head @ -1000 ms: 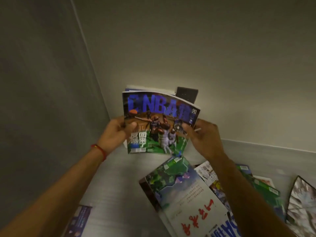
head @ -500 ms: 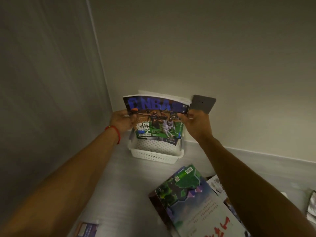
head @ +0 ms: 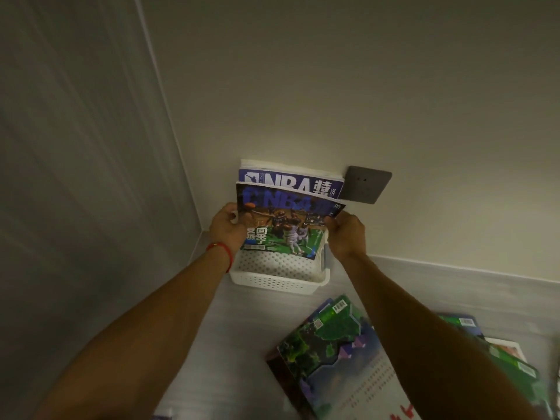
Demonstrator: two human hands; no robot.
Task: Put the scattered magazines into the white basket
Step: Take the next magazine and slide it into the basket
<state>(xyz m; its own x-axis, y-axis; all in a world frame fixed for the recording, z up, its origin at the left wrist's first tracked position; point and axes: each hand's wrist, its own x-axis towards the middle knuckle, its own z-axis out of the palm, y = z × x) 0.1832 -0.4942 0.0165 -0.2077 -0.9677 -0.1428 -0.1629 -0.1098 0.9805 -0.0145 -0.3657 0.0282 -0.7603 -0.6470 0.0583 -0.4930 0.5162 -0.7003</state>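
NBA magazine [head: 285,228], basketball cover, stood upright at centre frame, lower edge inside the white basket [head: 272,278]; left hand [head: 228,230] gripped its left edge, right hand [head: 345,234] gripped its right edge; second NBA magazine [head: 291,181] stood just behind, against the wall; grey wall socket [head: 365,184] beside it at right; basket sat on the bench [head: 239,344]; green-covered magazine [head: 330,353] lay flat at lower right, further magazines [head: 515,362] beyond the right arm.
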